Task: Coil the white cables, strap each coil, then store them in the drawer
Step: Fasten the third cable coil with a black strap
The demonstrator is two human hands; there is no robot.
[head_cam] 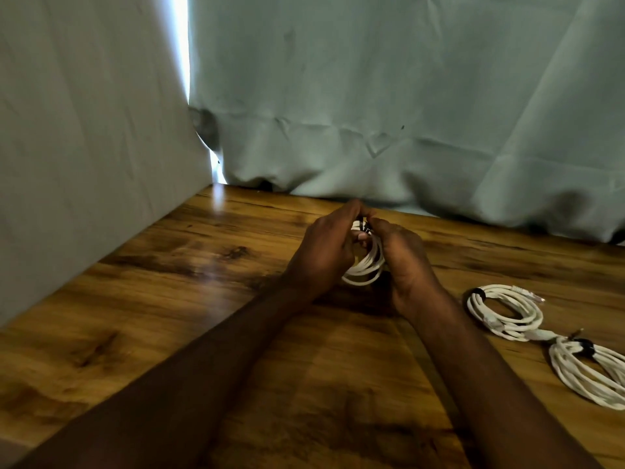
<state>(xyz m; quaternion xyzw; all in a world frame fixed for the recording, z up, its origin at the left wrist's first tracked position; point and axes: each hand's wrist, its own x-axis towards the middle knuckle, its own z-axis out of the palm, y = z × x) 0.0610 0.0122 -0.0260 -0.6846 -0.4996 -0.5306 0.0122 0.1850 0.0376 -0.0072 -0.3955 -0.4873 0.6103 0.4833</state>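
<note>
White coil [367, 265] is held upright above the table [142, 292] between left hand [324, 255] and right hand [404, 265], fingers curled round it, fingertips pinching a black strap [364, 227] on top; judged light, springy, best gripped across bundled loops

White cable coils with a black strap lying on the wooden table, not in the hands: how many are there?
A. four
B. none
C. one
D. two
D: two strapped white cable coils lie on the wooden table to the person's right, one nearer the hands and one at the frame edge.
</note>
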